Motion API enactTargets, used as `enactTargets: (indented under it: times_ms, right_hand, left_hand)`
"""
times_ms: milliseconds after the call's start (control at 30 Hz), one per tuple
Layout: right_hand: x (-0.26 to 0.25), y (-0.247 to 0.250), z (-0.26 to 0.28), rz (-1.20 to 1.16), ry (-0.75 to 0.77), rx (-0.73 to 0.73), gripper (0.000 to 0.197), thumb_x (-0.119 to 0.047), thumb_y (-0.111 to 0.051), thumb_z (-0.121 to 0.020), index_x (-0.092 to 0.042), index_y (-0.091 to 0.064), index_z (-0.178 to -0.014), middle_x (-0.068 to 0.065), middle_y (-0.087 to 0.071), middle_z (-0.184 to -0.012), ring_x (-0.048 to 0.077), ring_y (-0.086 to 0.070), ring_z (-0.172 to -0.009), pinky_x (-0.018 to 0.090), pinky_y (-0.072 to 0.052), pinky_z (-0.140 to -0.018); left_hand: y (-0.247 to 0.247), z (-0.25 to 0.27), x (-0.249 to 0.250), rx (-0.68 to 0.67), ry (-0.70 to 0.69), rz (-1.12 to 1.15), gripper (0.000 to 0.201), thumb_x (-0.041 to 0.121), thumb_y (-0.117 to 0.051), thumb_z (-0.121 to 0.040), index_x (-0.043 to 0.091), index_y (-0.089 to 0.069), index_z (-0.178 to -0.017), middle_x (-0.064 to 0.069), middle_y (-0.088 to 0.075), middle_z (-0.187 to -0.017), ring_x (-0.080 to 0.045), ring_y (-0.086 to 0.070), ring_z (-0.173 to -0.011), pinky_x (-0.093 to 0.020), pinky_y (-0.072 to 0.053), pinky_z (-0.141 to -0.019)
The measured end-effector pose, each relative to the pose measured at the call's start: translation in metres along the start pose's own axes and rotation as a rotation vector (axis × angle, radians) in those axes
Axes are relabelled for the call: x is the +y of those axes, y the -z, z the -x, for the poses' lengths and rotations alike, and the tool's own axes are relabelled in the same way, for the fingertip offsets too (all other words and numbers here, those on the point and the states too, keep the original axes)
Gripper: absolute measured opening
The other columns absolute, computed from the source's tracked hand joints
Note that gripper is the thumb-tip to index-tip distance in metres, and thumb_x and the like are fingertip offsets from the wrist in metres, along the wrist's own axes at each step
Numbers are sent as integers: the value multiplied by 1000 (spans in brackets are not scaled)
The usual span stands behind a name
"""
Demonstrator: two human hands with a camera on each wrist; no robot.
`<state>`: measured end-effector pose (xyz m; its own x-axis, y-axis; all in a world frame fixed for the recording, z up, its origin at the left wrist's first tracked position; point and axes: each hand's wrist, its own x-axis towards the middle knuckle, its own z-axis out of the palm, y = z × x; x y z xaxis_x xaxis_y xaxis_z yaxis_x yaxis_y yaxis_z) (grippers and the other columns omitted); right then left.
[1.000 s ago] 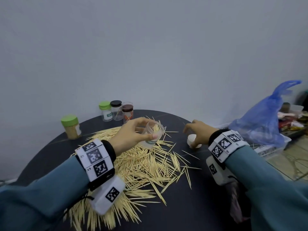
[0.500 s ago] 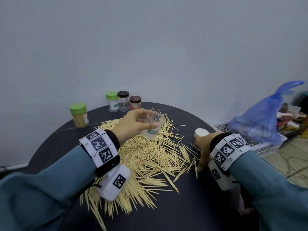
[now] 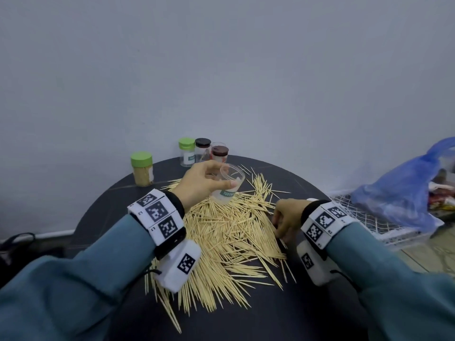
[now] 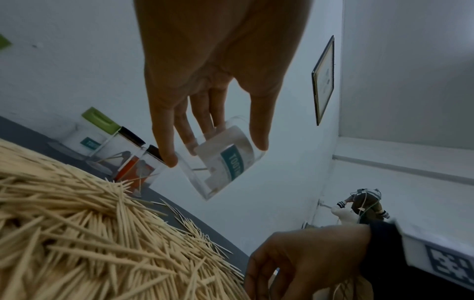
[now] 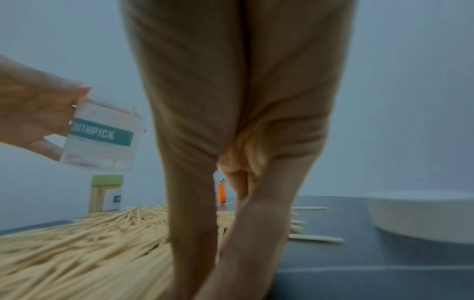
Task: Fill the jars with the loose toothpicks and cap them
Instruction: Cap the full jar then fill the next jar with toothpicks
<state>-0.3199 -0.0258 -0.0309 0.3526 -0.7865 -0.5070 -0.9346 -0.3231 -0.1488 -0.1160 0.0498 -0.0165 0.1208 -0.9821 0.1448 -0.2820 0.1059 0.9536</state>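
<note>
A heap of loose toothpicks covers the middle of the round dark table. My left hand holds a clear uncapped jar with a teal TOOTHPICK label, tilted in the air over the far part of the heap; it looks almost empty in the left wrist view. My right hand reaches down at the heap's right edge. Its thumb and forefinger close on toothpicks there. The white cap lies on the table just right of that hand.
A green-capped jar full of toothpicks stands at the back left. Three more capped jars stand at the table's far edge: green, black, dark red. Off the table to the right, a blue plastic bag sits in a white basket.
My right hand has left the white cap on the table and come back toward me, down onto the right edge of the toothpick heap. The left hand still holds the jar up.
</note>
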Motion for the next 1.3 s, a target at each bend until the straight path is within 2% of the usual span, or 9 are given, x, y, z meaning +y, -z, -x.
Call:
enactTargets:
  times_ms: [267, 467, 667, 767, 900, 1000, 1100, 1200, 1300]
  right_hand:
    - [-33, 1, -11, -145, 48, 145, 27, -24, -57, -92, 3, -62, -97, 8, -68, -74, 5, -56, -42, 28, -55, -64]
    - [-42, 3, -2, 44, 15, 39, 34, -38, -67, -82, -10, -51, -76, 3, -58, -78, 16, -54, -68, 27, -48, -67]
    - [-55, -4, -4, 84, 19, 77, 42, -26, -60, -89, -2, -49, -122, 6, -56, -95, 16, -55, -75, 23, -44, -60]
    - [-63, -7, -7, 171, 30, 108, 37, -21, -53, -93, -3, -48, -125, 10, -56, -122, 23, -56, -110, 28, -46, -82]
    - [-65, -3, -5, 199, 42, 86, 37, -20, -44, -98, -1, -46, -129, 12, -52, -132, 24, -51, -120, 28, -42, -94]
    - [-57, 5, -6, 128, 63, 21, 29, -20, -43, -98, -3, -54, -119, 11, -59, -119, 22, -58, -101, 28, -46, -88]
    - [-44, 10, -18, -229, 69, -75, 19, -12, -44, -97, -11, -51, -79, 4, -55, -77, 13, -54, -66, 22, -47, -62]
    - [-35, 11, -22, -678, 14, -184, 21, -5, -38, -99, -4, -45, -79, 7, -48, -65, 15, -47, -56, 28, -46, -55]
    - [-28, 8, -29, -736, 71, -257, 27, -4, -33, -100, -6, -47, -77, 3, -42, -61, 9, -42, -48, 19, -43, -45]
  left_hand:
    - [10, -6, -5, 49, 22, -16, 54, 22, -76, -76, 16, -57, -126, -3, -64, -118, -17, -57, -108, -25, -44, -75]
    - [7, -9, -8, 43, 25, -28, 53, 24, -76, -75, 15, -58, -124, 0, -63, -113, -14, -57, -103, -26, -44, -77]
    - [-1, -11, -11, 2, 14, -45, 43, 21, -76, -77, 19, -60, -116, 6, -63, -106, -5, -58, -91, -11, -41, -59]
    - [-4, -12, -12, -4, 17, -35, 41, 20, -77, -75, 22, -60, -113, 3, -64, -110, -11, -58, -96, -17, -42, -65]
    - [-4, -14, -15, -9, 25, -42, 44, 23, -78, -74, 23, -61, -115, 4, -64, -112, -16, -59, -105, -25, -44, -77]
    - [-3, -15, -16, -6, 32, -43, 46, 24, -78, -74, 22, -60, -116, 3, -64, -112, -17, -59, -108, -28, -45, -83]
    - [-4, -16, -16, -14, 35, -35, 45, 22, -77, -75, 21, -60, -117, 3, -64, -112, -17, -59, -107, -26, -45, -81]
    - [-5, -16, -17, -25, 39, -39, 47, 21, -76, -75, 18, -60, -120, 1, -63, -115, -16, -59, -106, -26, -45, -81]
    - [-4, -17, -18, -31, 40, -35, 48, 21, -77, -75, 18, -60, -120, 1, -63, -118, -17, -59, -105, -27, -46, -81]
